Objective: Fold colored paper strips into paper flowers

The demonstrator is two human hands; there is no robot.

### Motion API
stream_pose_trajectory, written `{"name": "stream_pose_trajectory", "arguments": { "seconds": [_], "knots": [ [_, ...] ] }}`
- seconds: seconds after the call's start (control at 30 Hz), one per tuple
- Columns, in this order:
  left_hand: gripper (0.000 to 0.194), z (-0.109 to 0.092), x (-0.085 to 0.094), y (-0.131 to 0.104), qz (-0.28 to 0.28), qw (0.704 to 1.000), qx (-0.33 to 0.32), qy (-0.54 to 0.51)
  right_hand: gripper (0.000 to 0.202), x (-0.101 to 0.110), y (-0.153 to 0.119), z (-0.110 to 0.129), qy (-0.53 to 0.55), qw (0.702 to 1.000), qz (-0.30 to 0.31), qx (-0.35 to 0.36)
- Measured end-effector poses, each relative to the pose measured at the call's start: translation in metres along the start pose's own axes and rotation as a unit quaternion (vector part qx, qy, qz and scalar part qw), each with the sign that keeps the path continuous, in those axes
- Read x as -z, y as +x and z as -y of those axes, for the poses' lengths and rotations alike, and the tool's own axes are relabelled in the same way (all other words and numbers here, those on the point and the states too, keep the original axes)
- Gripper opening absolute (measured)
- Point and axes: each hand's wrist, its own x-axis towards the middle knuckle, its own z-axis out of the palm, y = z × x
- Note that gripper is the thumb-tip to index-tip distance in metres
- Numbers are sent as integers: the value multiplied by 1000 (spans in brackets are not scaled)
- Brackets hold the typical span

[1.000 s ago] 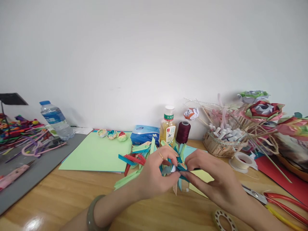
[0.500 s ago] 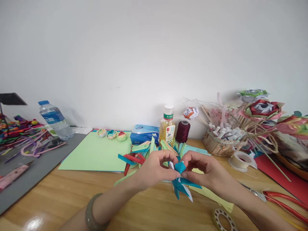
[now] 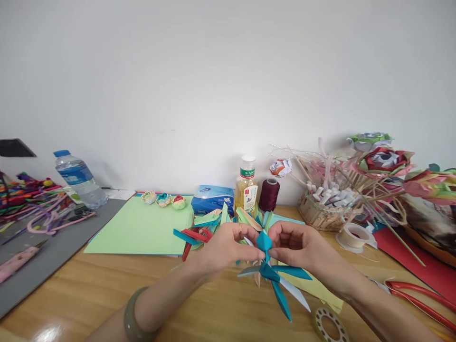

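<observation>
The left hand (image 3: pixel 230 248) and right hand (image 3: pixel 302 243) are pinching a blue-and-white folded paper piece (image 3: pixel 270 272) together; a maroon spool (image 3: pixel 269 195) is standing on the counter's (image 3: pixel 171 299) far side.

The blue piece (image 3: pixel 270 272) looks like matt paper to me, the surface (image 3: pixel 203 308) glossy wood, the water bottle (image 3: pixel 77 176) clear plastic.

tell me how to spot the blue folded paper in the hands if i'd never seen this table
On the wooden table, find the big light green sheet. To its right, the left hand and right hand pinch the blue folded paper. Its long blue and white spikes fan out below, unlike the jumbled paper pieces behind.
</observation>
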Motion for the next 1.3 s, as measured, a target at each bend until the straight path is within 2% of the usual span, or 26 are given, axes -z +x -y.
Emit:
{"name": "stream_pose_trajectory", "arguments": {
  "seconds": [0.23,0.43,0.57,0.73,0.8,0.9,0.97,1.1,1.2,1.3],
  "knots": [
    [15,0,-13,-4,-76,996,-6,-36,32,-3,-1,2,15,1000,10,-3],
    [12,0,-16,-8,-97,994,-53,-3,35,-4,-1,3,-7,999,-26,25],
    [11,-1,-17,-10,-99,993,-65,10,27,-2,-2,0,-66,994,-54,71],
    [11,-2,-19,-13,-108,989,-96,8,10,-3,-3,-4,-149,977,-56,139],
    [11,-1,-20,-14,-123,986,-115,12,6,-5,-4,-5,-196,961,-81,178],
    [11,1,-22,-15,-151,976,-153,26,6,-9,-7,-6,-269,917,-142,258],
    [13,3,-23,-16,-170,970,-172,36,8,-12,-9,-6,-306,889,-161,301],
    [17,5,-25,-19,-196,956,-211,63,10,-15,-11,-6,-354,858,-143,345],
    [20,5,-23,-19,-195,948,-240,70,13,-14,-11,-7,-364,836,-142,385],
    [22,4,-22,-18,-162,950,-261,59,18,-11,-11,-9,-379,788,-158,459]
  ]
}}
